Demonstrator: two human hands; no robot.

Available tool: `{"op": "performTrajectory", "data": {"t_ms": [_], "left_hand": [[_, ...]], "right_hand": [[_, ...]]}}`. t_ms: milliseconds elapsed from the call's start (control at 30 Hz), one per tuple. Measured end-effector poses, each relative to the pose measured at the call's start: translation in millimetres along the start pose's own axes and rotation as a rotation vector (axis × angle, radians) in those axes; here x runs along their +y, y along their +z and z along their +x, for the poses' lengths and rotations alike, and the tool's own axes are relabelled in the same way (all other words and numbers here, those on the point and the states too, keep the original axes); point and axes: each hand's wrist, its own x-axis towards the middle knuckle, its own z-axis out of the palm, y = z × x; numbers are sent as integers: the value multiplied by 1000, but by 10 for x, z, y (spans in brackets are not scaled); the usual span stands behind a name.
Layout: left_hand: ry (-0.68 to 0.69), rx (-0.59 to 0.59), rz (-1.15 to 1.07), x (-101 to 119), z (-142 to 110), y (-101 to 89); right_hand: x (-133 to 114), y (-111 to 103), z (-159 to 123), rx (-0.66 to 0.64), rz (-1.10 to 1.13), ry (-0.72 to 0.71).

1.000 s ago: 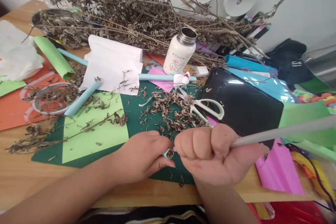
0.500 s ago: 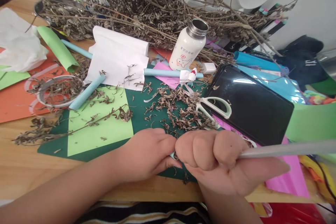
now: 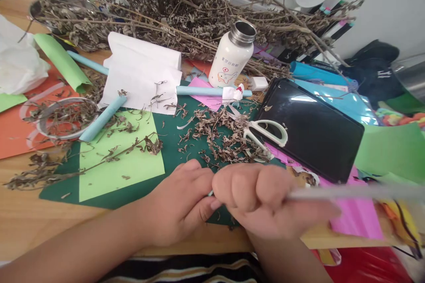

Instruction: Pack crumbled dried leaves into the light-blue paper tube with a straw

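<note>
Head view: left hand (image 3: 177, 210) low over the dark green mat (image 3: 171, 135), back upward, forearm slanting in from the lower left corner. Fingers closely curled, thumb laid straight underneath and pointing right, tip up against the other hand. Within that grip, a blue tube (image 3: 210, 193), hidden but for a sliver at the thumb side; how firmly clasped, impossible to tell.

Right hand (image 3: 254, 196) directly beside it, touching at the knuckles, turned palm side up, forearm rising from below. Fingers folded into a tight fist around a pale stick (image 3: 355, 192), thumb stretched out to the right just under it, blurred at the tip. Stick nearly level, blurred too, running from the fist to the right edge; other end hidden from sight.

Just beyond both hands, on the mat, a loose heap of dry leaves (image 3: 226, 135), with scissors (image 3: 283, 139) at its right side, handles partly over the black tablet (image 3: 315, 130). Below the stick, pink paper (image 3: 358, 219) near the edge of the wooden table (image 3: 29, 216).
</note>
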Motion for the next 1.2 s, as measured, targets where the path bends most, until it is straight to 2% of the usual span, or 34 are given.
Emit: {"op": "performTrajectory", "data": {"t_ms": [133,267,467,600,733,967,1200], "left_hand": [[-125,115,-163,6,14,15],[-181,160,-329,11,46,41],[-172,93,-461,-20,56,49],[-27,37,-385,-59,47,34],[91,19,-225,-92,36,47],[148,26,-129,-115,47,72],[185,5,-142,-93,70,35]], "right_hand": [[6,-67,73,257,305,-5],[-33,-106,114,337,423,-14],[-82,-40,102,296,397,-32],[-157,35,76,252,266,-64],[-202,75,63,167,155,7],[-82,51,35,153,311,52],[-69,56,17,60,259,102]]}}
